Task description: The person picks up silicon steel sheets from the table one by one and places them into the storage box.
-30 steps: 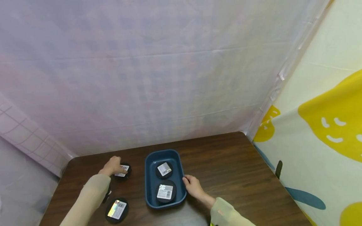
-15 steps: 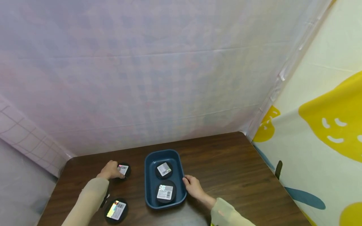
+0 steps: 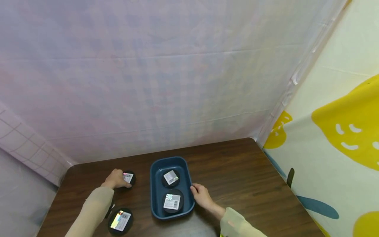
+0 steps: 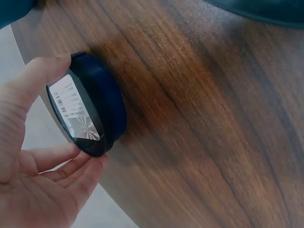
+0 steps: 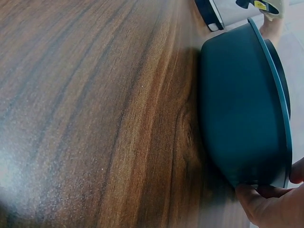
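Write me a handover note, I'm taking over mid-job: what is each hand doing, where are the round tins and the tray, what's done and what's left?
Left hand: fingers and thumb grip the rim of a round black tin on the wooden table, left of the tray.
Right hand: holds the right rim of the blue tray.
Done: two labelled tins lie in the tray, far one and near one.
Left: the gripped tin and one more tin by the near table edge are outside the tray.

Soft even light, faint shadows; wide-angle edge distortion, wrist views blurred close-up.
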`<action>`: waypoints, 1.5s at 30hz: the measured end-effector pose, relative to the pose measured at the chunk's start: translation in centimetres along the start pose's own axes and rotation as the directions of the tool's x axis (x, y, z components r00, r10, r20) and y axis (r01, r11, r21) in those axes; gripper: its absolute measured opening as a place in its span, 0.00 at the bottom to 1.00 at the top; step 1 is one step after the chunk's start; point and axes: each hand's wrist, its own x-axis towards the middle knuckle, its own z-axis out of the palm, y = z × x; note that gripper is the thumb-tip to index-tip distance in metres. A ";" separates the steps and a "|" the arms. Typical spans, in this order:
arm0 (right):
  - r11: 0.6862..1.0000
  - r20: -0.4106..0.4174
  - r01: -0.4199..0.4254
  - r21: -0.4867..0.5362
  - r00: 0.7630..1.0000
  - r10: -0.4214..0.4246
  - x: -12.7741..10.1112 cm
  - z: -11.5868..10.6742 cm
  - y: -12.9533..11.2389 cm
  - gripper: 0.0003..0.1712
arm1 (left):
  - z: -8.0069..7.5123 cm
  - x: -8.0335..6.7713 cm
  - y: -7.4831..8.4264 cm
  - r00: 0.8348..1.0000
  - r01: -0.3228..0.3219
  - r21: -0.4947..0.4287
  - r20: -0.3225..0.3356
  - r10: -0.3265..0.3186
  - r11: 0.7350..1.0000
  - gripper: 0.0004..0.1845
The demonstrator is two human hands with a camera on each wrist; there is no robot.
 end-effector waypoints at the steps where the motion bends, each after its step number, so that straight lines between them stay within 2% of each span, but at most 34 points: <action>1: 1.000 0.001 -0.003 -0.001 1.000 0.003 0.0 0.0 0.0 0.12 | 0.1 0.0 0.0 1.000 0.002 -0.003 -0.001 -0.002 1.000 0.29; 6: 1.000 0.002 0.004 0.003 1.000 -0.004 0.2 0.1 -0.2 0.11 | 0.2 -0.1 -0.3 1.000 0.022 -0.008 -0.009 -0.022 1.000 0.28; 13: 1.000 0.017 -0.007 0.012 1.000 0.007 0.2 0.2 -0.3 0.12 | -0.4 -0.6 -0.9 0.998 0.070 0.016 -0.006 -0.070 0.997 0.32; 17: 1.000 0.011 -0.004 0.010 1.000 0.004 0.1 0.1 -0.2 0.12 | -1.3 -0.7 -0.8 0.999 0.040 0.005 -0.008 -0.040 0.999 0.30; 22: 1.000 0.003 -0.006 0.007 1.000 0.006 0.2 -0.1 -0.3 0.11 | -3.4 -0.4 1.2 0.998 -0.044 -0.003 -0.036 0.044 0.999 0.25; 27: 1.000 0.004 -0.007 0.004 1.000 0.007 0.3 0.0 -0.4 0.11 | -5.3 -0.1 3.5 0.994 -0.099 -0.002 -0.035 0.099 0.995 0.23; 34: 1.000 0.002 -0.008 0.014 1.000 0.008 0.4 0.1 -0.3 0.11 | -7.2 0.3 5.8 0.976 -0.200 0.057 -0.072 0.204 0.978 0.23; 41: 1.000 -0.006 -0.010 0.016 1.000 0.010 0.6 0.3 -0.1 0.12 | -9.2 0.5 7.3 0.977 -0.202 0.086 -0.057 0.207 0.976 0.25; 45: 1.000 -0.009 -0.008 0.010 1.000 0.008 0.8 0.4 0.1 0.12 | -10.3 0.6 8.0 0.971 -0.221 0.113 -0.073 0.230 0.969 0.24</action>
